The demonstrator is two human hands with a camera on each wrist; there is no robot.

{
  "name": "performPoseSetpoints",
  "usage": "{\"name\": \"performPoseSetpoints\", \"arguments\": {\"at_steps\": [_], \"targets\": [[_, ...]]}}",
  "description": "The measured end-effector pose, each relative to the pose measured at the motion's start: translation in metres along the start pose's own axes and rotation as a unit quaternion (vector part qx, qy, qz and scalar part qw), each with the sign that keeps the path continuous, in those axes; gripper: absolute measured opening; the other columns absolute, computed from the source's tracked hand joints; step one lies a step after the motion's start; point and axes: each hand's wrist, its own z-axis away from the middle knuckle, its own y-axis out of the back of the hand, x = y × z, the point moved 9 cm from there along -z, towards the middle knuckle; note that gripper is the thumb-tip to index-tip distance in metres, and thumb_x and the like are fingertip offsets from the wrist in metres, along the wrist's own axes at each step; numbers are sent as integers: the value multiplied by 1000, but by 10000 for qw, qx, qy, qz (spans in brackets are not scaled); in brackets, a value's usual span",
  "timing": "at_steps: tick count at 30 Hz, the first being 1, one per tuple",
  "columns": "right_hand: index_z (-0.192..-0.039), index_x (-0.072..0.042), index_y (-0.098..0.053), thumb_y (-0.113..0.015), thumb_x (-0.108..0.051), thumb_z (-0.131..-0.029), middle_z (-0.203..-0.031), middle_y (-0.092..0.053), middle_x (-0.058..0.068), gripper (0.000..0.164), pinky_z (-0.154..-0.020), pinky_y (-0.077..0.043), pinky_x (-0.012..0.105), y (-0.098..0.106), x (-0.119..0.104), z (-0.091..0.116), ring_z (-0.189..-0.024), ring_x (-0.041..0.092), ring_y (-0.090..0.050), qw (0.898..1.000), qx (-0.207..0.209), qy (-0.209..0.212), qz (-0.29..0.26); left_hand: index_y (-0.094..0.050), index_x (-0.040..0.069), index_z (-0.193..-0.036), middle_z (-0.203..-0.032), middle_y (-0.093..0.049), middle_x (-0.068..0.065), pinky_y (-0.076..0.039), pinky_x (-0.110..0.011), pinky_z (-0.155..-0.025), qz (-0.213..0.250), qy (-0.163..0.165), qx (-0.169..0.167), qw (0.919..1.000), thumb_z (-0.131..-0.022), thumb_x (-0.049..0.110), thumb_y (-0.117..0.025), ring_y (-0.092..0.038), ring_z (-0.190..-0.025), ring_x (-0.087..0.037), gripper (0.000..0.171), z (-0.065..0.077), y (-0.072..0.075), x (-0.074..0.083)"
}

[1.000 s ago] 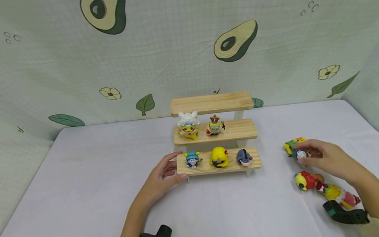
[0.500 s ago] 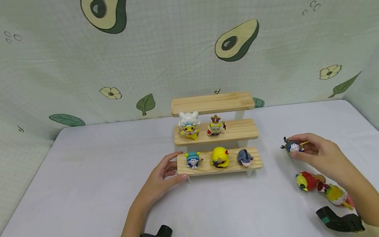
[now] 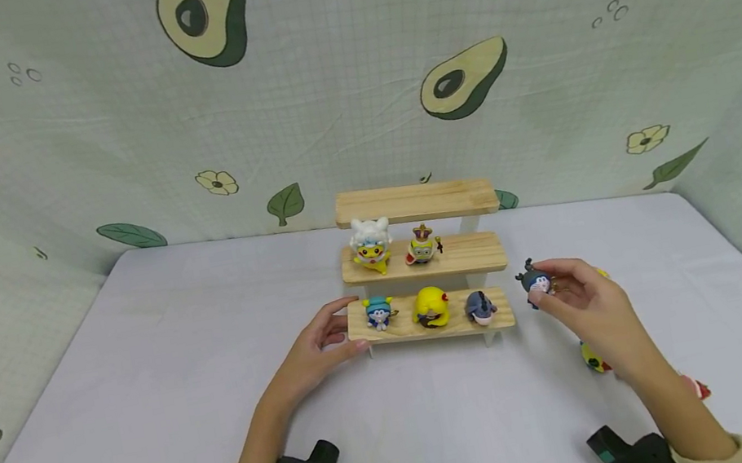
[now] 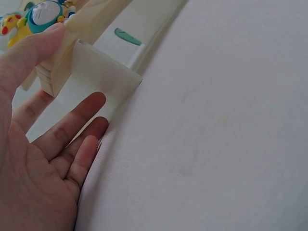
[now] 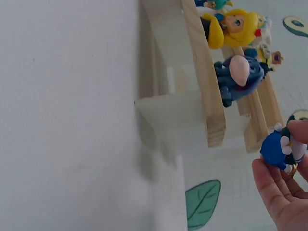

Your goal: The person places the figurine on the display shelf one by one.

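A three-tier wooden display shelf (image 3: 414, 203) stands on the white table. My left hand (image 3: 313, 349) pinches the left end of its bottom tier, thumb in front; its other fingers extend below in the left wrist view. My right hand (image 3: 596, 307) holds a small figurine (image 3: 536, 282) with a dark hood and white face, raised right of the shelf. In the right wrist view the figurine's blue underside (image 5: 274, 150) shows between thumb and fingers. On the bottom tier sit a blue-hatted figurine (image 3: 379, 313), a yellow-haired figurine (image 3: 431, 307) and a grey-blue donkey figurine (image 3: 481, 308).
The middle tier bears a white-hooded yellow figurine (image 3: 371, 246) and a crowned yellow figurine (image 3: 422, 245). Beneath my right arm, a red-and-yellow figurine (image 3: 593, 358) and a reddish piece (image 3: 698, 386) are partly hidden. A patterned cloth (image 3: 331, 89) hangs behind.
My right hand has lifted the dark-hooded figurine from the group at the right and carried it left toward the shelf. My left hand has stayed on the shelf.
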Motion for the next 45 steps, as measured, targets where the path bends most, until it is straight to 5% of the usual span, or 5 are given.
{"name": "performPoseSetpoints", "arguments": {"at_steps": [1,8,16,29,45], "targets": [[-128,-30,-49,-66,-45,-83,-116,-58,-6,50,-78,-50,13,-2,-2,-1,-99,8,-61,9999,46,68,-121,-41,31,-136,-126,-57,-7,-40,-41,-99,4,1,-7,10000,-81,30,-72,-53,-114,-21,63,0,0,0],[-124,-1,-49,-63,-20,-89,-113,-56,4,42,-78,-45,6,-3,-112,14,-94,-4,-54,9987,43,306,-405,-41,32,-136,-126,-57,-8,-41,-41,-98,4,-51,-32,10000,-81,30,-72,-54,-112,-21,63,-1,-1,-1],[-121,-2,-51,-66,-19,-87,-108,-55,0,41,-73,-46,8,-9,-128,1,-92,-1,-53,9974,266,493,-457,-41,32,-136,-126,-57,-8,-40,-41,-99,35,-27,-40,10000,-81,30,-72,-54,-113,-21,63,-2,-2,-2],[-123,-3,-48,-65,-13,-87,-112,-55,6,41,-72,-48,10,-22,-131,-16,-88,6,-54,9921,461,-32,-1162,-41,33,-136,-125,-57,-8,-39,-43,-99,90,46,-16,9999,-81,30,-72,-53,-114,-22,64,0,-1,-2],[-127,-7,-45,-70,-14,-83,-120,-54,7,51,-77,-43,7,-30,-136,-25,-97,10,-54,9948,685,-129,-742,-41,32,-136,-125,-57,-8,-39,-42,-99,33,-6,-31,10000,-81,30,-72,-53,-114,-22,63,-1,0,-2]]}}
